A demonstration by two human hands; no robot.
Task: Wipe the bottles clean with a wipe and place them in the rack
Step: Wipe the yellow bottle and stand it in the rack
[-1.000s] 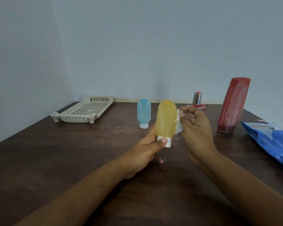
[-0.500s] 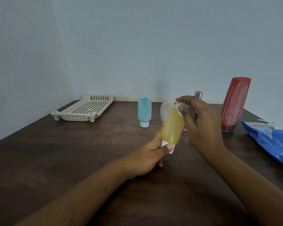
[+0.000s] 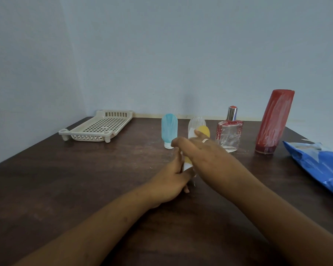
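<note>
- The left hand [image 3: 171, 181] holds the yellow bottle [image 3: 203, 130] low down, at its white cap end. Its fingers are curled round the cap.
- The right hand [image 3: 198, 148] lies over the middle of the yellow bottle. Its fingers bend round the bottle and its thumb is up by the round top. It is a bit blurry.
- A small white bit of the wipe [image 3: 191, 134] peeks out by the right thumb. The rest is hidden under the hand, pressed on the bottle.
- The yellow bottle is up off the table [image 3: 85, 179], tilted, with its round top pointing away and to the right.
- The rack [image 3: 96, 129] sits far off at the back left of the table. No bottles are in it.
- A blue bottle [image 3: 169, 131] stands on its cap just behind the hands.
- A clear bottle [image 3: 197, 121] stands behind the yellow one, partly hidden.
- A glass bottle [image 3: 229, 136] with a shiny top stands to the right of the hands.
- A tall red bottle [image 3: 273, 121] with white smears stands further right.
- A blue pack [image 3: 319, 166] lies at the right edge.
</note>
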